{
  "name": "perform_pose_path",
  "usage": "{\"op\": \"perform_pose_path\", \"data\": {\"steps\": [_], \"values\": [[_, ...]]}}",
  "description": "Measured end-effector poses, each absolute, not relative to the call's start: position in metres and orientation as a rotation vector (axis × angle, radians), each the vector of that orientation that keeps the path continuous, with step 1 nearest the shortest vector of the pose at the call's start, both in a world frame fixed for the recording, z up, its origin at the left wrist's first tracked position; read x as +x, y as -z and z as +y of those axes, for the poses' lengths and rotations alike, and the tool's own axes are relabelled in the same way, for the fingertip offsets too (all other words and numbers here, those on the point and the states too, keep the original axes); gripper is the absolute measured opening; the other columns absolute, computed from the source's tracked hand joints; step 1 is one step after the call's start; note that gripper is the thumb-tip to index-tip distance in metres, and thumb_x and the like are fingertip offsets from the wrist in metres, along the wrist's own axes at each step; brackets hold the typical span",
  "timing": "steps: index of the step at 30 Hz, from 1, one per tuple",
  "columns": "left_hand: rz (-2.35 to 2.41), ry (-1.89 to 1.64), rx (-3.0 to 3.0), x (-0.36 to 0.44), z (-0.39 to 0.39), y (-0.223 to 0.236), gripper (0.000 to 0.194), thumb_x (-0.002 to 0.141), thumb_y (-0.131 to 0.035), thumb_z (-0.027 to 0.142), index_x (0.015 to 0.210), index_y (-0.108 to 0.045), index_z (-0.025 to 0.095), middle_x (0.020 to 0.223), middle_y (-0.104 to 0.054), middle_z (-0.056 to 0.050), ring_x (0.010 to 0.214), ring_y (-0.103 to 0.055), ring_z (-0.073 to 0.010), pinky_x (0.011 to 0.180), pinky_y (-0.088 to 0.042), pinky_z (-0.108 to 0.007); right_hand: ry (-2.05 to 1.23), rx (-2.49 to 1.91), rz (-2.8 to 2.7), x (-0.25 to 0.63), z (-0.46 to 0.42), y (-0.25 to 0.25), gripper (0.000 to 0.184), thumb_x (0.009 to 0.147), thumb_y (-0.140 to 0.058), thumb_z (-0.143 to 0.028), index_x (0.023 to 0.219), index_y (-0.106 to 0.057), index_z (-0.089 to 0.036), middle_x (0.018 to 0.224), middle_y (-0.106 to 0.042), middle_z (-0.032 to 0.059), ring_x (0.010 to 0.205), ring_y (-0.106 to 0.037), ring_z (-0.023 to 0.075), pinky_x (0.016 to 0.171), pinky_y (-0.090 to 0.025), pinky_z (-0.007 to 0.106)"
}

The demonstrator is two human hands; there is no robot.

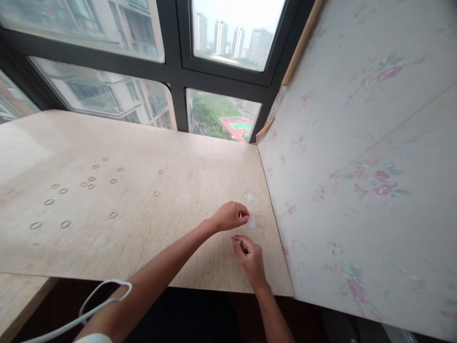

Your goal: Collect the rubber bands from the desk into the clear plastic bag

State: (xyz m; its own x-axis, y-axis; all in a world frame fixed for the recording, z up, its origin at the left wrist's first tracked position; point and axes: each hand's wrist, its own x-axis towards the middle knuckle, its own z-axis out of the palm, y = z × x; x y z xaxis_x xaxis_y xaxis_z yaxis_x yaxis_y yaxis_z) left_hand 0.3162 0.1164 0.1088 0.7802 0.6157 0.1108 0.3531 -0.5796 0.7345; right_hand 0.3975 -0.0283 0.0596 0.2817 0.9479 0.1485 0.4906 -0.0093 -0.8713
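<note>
My left hand (pixel 231 216) reaches across to the right end of the counter, thumb and fingertips pinched together. Whatever it holds is too small to make out. Its fingertips are at the left edge of a small clear plastic container (pixel 259 222); I cannot tell if they touch it. Nearer to me, my right hand (pixel 251 259) is raised with its fingers curled and the tips pressed together, and anything in them is also unclear. Just beyond the left hand lies a second clear plastic piece (pixel 250 196). Several thin coloured rings, one a red ring (pixel 160 172), lie scattered to the left.
The marble-patterned counter (pixel 200 200) ends at a floral-papered wall (pixel 342 190) on the right and a dark-framed window (pixel 174 62) at the back. A white cable (pixel 71 321) loops by my left forearm. Dark space lies below the front edge.
</note>
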Motion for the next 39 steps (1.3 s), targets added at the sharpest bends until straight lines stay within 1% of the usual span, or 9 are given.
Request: {"op": "perform_pose_path", "data": {"steps": [10,17,20,23,27,30,33,35,39], "values": [[0.759,-0.411,2.507,0.356,0.124,-0.111,0.02,0.078,-0.054,0.02,0.082,-0.073,0.019,0.077,-0.068,-0.007,0.072,-0.06,-0.0182,0.062,-0.041,-0.027,-0.66,-1.634,-1.316,0.397,-0.028,-0.064,0.028,0.087,-0.05,-0.035,0.088,-0.071,-0.016,0.049,-0.043,-0.0045,0.045,-0.04,0.0107,0.047,-0.032,0.023],[0.779,-0.406,2.419,0.355,0.126,-0.109,0.025,0.08,-0.056,0.026,0.099,-0.071,0.019,0.076,-0.067,-0.005,0.072,-0.058,-0.0174,0.065,-0.041,-0.027,-0.677,-1.624,-1.31,0.397,-0.028,-0.064,0.027,0.087,-0.05,-0.035,0.087,-0.07,-0.016,0.049,-0.042,-0.0052,0.045,-0.038,0.0101,0.047,-0.033,0.022],[0.829,-0.508,2.343,0.341,0.129,-0.104,0.017,0.079,-0.055,0.021,0.09,-0.068,0.018,0.072,-0.064,-0.003,0.068,-0.055,-0.015,0.063,-0.037,-0.026,-0.672,-1.628,-1.315,0.398,-0.028,-0.064,0.028,0.087,-0.05,-0.035,0.087,-0.07,-0.016,0.048,-0.041,-0.0056,0.045,-0.038,0.0099,0.046,-0.032,0.022],[0.995,-0.593,2.273,0.316,0.131,-0.096,0.003,0.075,-0.054,0.019,0.076,-0.057,0.017,0.064,-0.055,0.001,0.058,-0.045,-0.0122,0.056,-0.03,-0.025,-0.655,-1.642,-1.332,0.398,-0.029,-0.064,0.029,0.087,-0.05,-0.036,0.086,-0.071,-0.016,0.048,-0.039,-0.0061,0.045,-0.037,0.0097,0.046,-0.032,0.021],[1.196,-0.594,2.252,0.269,0.128,-0.08,0.024,0.074,-0.051,0.019,0.057,-0.035,0.019,0.055,-0.04,0.003,0.053,-0.032,-0.011,0.054,-0.023,-0.026,-0.608,-1.661,-1.365,0.398,-0.031,-0.062,0.031,0.087,-0.05,-0.038,0.086,-0.071,-0.016,0.05,-0.043,-0.0047,0.046,-0.039,0.0098,0.045,-0.033,0.021],[1.23,-0.61,2.26,0.228,0.122,-0.07,0.035,0.077,-0.048,0.024,0.052,-0.025,0.019,0.055,-0.037,0.002,0.053,-0.03,-0.0111,0.054,-0.022,-0.027,-0.595,-1.679,-1.377,0.398,-0.032,-0.061,0.033,0.086,-0.051,-0.041,0.086,-0.071,-0.015,0.05,-0.045,-0.0037,0.046,-0.041,0.0105,0.045,-0.034,0.021],[1.288,-0.668,2.233,0.189,0.112,-0.065,0.042,0.082,-0.045,0.035,0.05,-0.023,0.019,0.052,-0.035,0.001,0.052,-0.03,-0.0116,0.054,-0.02,-0.028,-0.597,-1.704,-1.372,0.399,-0.032,-0.059,0.035,0.085,-0.053,-0.045,0.086,-0.072,-0.015,0.049,-0.047,-0.0028,0.045,-0.043,0.0118,0.044,-0.036,0.022],[1.337,-0.732,2.212,0.166,0.105,-0.065,0.047,0.085,-0.043,0.042,0.048,-0.023,0.019,0.048,-0.032,0.001,0.049,-0.028,-0.0114,0.053,-0.018,-0.028,-0.622,-1.725,-1.346,0.4,-0.031,-0.059,0.038,0.083,-0.053,-0.048,0.087,-0.072,-0.015,0.053,-0.054,-0.0005,0.048,-0.049,0.0137,0.046,-0.04,0.022],[1.421,-0.747,2.196,0.125,0.087,-0.065,0.056,0.09,-0.036,0.047,0.045,-0.023,0.018,0.042,-0.027,0.002,0.042,-0.024,-0.0102,0.052,-0.015,-0.029,-0.705,-1.755,-1.274,0.393,-0.024,-0.065,0.042,0.081,-0.055,-0.053,0.087,-0.072,-0.015,0.075,-0.069,0.0077,0.068,-0.063,0.0206,0.06,-0.05,0.026]]}}
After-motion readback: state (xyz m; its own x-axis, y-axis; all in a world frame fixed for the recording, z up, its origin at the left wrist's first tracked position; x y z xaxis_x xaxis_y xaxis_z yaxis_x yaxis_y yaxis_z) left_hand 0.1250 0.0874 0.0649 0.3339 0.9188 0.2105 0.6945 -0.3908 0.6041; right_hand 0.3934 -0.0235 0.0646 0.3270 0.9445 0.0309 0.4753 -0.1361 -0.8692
